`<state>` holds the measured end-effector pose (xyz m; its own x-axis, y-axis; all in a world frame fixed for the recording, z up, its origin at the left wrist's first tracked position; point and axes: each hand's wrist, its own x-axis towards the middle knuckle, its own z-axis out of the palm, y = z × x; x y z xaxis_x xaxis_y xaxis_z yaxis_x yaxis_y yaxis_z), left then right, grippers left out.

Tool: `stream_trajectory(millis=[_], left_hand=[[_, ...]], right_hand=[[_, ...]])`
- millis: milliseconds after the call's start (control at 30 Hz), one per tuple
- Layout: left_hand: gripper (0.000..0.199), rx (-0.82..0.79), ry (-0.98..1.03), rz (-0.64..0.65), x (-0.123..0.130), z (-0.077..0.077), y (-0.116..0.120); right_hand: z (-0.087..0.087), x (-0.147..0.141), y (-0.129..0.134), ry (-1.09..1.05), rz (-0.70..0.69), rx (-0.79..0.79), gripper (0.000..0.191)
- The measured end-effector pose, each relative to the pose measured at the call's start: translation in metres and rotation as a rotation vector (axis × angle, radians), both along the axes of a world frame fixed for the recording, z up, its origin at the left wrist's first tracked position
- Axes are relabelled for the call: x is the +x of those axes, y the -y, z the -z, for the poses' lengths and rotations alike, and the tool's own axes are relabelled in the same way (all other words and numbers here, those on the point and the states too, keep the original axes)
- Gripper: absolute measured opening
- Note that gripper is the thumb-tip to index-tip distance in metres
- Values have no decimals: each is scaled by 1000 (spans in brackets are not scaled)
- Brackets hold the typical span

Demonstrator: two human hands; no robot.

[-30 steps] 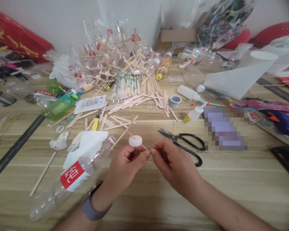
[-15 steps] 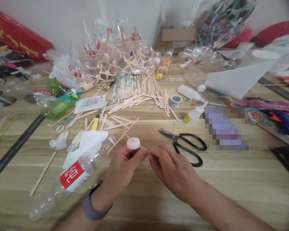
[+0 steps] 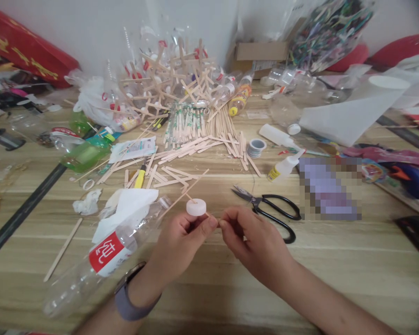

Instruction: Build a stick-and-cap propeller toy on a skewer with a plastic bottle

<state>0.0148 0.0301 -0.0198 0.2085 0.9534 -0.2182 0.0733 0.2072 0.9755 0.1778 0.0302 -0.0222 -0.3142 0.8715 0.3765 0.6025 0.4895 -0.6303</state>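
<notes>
A thin wooden stick (image 3: 192, 199) passes through a white bottle cap (image 3: 196, 207), with another stick (image 3: 186, 191) crossing its far end. My left hand (image 3: 185, 242) pinches the stick just below the cap, thumb and index finger pressed together. Close to its right, my right hand (image 3: 253, 235) has its thumb and index finger pinched at the stick's near end; what lies between those fingertips is too small to make out. A clear plastic bottle (image 3: 108, 256) with a red and white label lies by my left forearm. Black-handled scissors (image 3: 265, 204) lie open beyond my right hand.
Loose flat sticks (image 3: 195, 151) and a heap of bottles and crossed sticks (image 3: 174, 83) fill the back. A glue bottle (image 3: 282, 168) and a wire spool (image 3: 256, 148) stand right of centre. White paper (image 3: 132, 204) and a yellow cutter (image 3: 140, 177) lie left.
My right hand has shifted slightly right, with its fingers a little more spread at the knuckles. The view has moved slightly; my left hand still holds the stick with the cap.
</notes>
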Motion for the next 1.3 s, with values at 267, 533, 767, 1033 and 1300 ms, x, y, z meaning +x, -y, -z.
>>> stream_trajectory(millis=[267,533,767,1033,1300], left_hand=[[24,-8,-12,31,-1,1,0],[27,-22,20,-128,-1,3,-1],[28,-105,96,-163,-1,4,-2],[29,-95,92,-160,0,3,-2],[26,-40,37,-169,0,3,-2]], right_hand=[[0,-1,1,-20,4,-34,14],[-9,2,-5,-314,-114,-606,11],[-12,1,-6,-469,-110,-786,15],[-14,0,-8,-609,-119,-905,24],[-13,4,-9,-613,-150,-960,24]])
